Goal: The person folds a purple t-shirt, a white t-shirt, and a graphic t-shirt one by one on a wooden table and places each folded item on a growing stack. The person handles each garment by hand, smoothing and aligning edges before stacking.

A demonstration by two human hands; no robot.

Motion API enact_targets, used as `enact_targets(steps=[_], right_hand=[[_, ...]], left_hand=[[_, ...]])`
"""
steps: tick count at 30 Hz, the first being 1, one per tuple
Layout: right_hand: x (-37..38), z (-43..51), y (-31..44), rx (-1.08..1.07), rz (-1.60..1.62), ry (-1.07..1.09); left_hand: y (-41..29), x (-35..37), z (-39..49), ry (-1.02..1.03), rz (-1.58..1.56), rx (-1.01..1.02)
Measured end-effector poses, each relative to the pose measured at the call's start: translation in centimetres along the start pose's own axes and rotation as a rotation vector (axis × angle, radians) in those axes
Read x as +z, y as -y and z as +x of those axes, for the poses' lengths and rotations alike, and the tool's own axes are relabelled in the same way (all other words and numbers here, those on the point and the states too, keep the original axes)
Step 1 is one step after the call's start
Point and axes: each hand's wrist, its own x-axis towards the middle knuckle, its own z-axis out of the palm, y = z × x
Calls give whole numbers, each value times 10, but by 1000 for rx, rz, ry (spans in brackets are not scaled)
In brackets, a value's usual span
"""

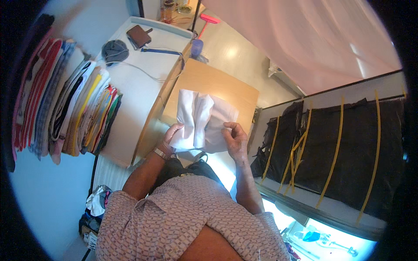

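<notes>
A partly folded piece of white cloth (204, 120) lies over the near part of a small light wooden table (212, 78), its lower edge reaching past the table towards my body. My left hand (171, 135), with a metal watch at the wrist, holds the cloth's left edge, thumb on top; the fingers beneath are hidden. At the right side, my right hand (235, 137) pinches the cloth between thumb and bent fingers. Raised lengthwise folds run through the left half, while the right half lies flatter.
To the left, a white counter (124, 98) bears a tall stack of folded fabrics (72, 107), a brown case (139, 36), a dark grey round item (115, 52) and a cable. A pink curtain (313, 39) hangs at upper right, above a black-covered panel (346, 146) with yellow strips.
</notes>
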Motion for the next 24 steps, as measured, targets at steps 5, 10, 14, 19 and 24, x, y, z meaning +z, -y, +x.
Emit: enact_targets(steps=[5, 10, 14, 19, 24], right_hand=[[-25, 23, 29, -98, 35, 40], [-47, 52, 48, -129, 153, 155], [-77, 74, 53, -150, 230, 262], [-113, 89, 55, -17, 365, 286], [-124, 98, 56, -16, 437, 251]], left_hand=[[10, 3, 48, 143, 280, 87], [39, 39, 81, 54, 441, -25], [61, 71, 92, 49, 315, -30], [82, 69, 110, -129, 371, -1], [99, 65, 123, -356, 492, -24]])
